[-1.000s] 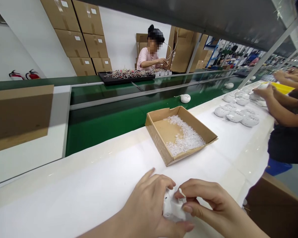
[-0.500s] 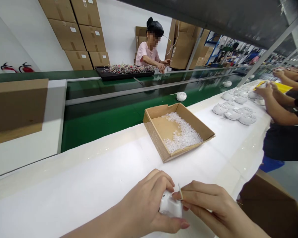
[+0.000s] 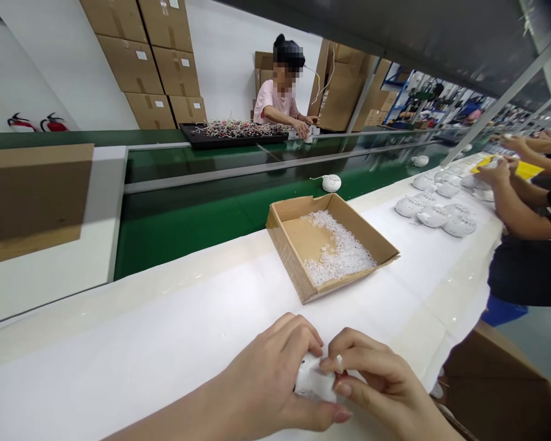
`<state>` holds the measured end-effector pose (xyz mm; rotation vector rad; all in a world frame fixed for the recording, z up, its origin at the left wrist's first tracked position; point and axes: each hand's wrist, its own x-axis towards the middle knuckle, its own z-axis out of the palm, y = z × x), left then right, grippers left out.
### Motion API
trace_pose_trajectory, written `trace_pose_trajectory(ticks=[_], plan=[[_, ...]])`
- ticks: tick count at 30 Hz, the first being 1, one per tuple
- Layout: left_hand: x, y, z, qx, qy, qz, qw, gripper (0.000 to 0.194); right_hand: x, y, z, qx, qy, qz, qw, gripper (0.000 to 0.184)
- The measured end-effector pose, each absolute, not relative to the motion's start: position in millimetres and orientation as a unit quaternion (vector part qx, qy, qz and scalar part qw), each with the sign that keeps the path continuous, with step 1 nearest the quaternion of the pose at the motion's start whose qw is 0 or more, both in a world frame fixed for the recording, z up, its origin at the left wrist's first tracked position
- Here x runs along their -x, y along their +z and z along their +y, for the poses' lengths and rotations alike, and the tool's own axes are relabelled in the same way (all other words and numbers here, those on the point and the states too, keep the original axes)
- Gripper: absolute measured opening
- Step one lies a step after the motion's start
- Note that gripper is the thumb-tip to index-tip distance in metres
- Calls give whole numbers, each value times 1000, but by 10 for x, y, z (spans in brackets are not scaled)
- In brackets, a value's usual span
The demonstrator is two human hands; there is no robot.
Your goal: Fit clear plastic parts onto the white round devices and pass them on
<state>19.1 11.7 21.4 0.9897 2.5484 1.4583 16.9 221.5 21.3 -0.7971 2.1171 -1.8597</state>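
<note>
My left hand [image 3: 270, 373] is wrapped round a small white plastic part [image 3: 311, 383] low over the white table [image 3: 165, 331]. My right hand [image 3: 376, 380] is closed against the part's right side, its fingertips pinching at the top edge. Most of the part is hidden by my fingers. An open cardboard box [image 3: 290, 257] of several small clear rings [image 3: 342, 251] lies just beyond my hands.
A green conveyor belt [image 3: 188, 220] runs behind the table with a round white shell [image 3: 331, 182] on it. More white shells [image 3: 434, 214] lie at the right by other people's arms [image 3: 514, 208]. A person [image 3: 275, 101] sits across the belt at a black tray [image 3: 229, 138]. Cardboard [image 3: 500, 380] stands at lower right.
My right fingers have curled in tighter on the white part. The shell on the belt has drifted left. The person across the belt has lowered their hands to the table.
</note>
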Motion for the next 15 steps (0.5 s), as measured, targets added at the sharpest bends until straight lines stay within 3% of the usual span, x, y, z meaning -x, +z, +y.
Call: trace_pose_trajectory(ticks=[7,12,15], plan=[[-173,261,119,-302,481,821,60,48,-221,166,2191,260,-661,696,104,27],[-186,284,118,-307,479,819,73,51,-334,-23,2162,240,-693,678,45,24],[-180,294,127,-297,474,826,71,49,-377,-55,2183,231,-686,687,71,31]])
